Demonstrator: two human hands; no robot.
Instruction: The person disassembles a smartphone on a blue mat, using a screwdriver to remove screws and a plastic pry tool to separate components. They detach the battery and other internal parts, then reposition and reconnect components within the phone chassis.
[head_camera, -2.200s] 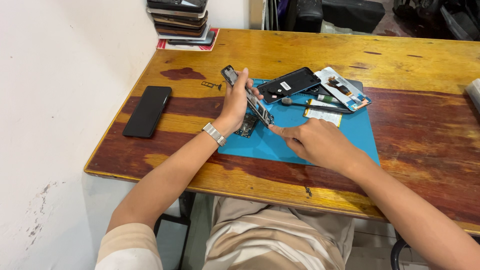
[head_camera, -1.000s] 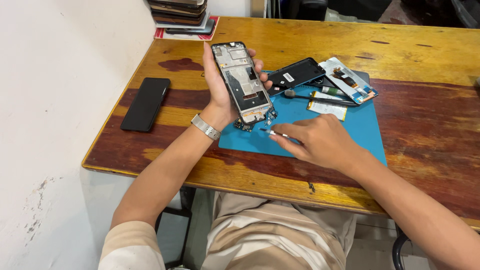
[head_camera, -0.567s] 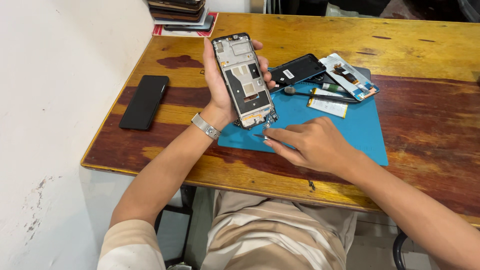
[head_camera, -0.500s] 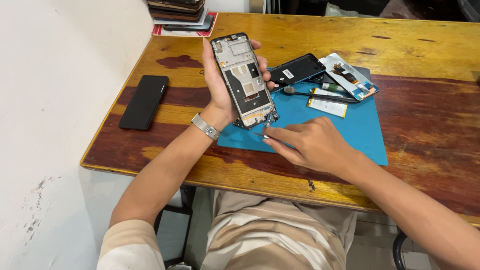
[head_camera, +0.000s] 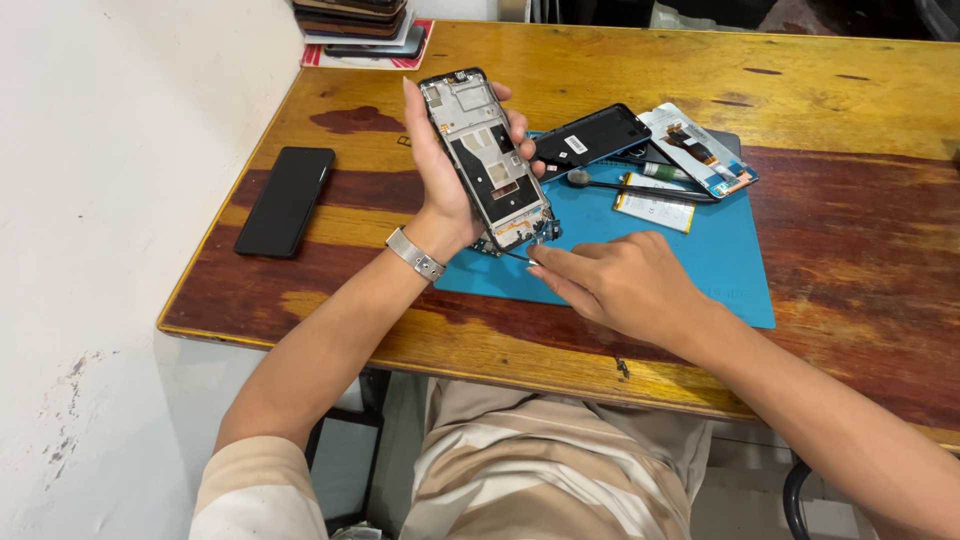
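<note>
Fingers of the left hand (head_camera: 440, 185) are being wrapped around an opened phone frame (head_camera: 487, 160), raised above the blue mat (head_camera: 720, 260); tweezers (head_camera: 520, 256) are being pinched by the right hand (head_camera: 625, 285) over the mat's near edge.

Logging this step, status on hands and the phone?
Left hand grips opened phone frame, upright. Right hand fingertips at its lower edge, over blue mat. Loose parts beyond; nothing blocking.
</note>
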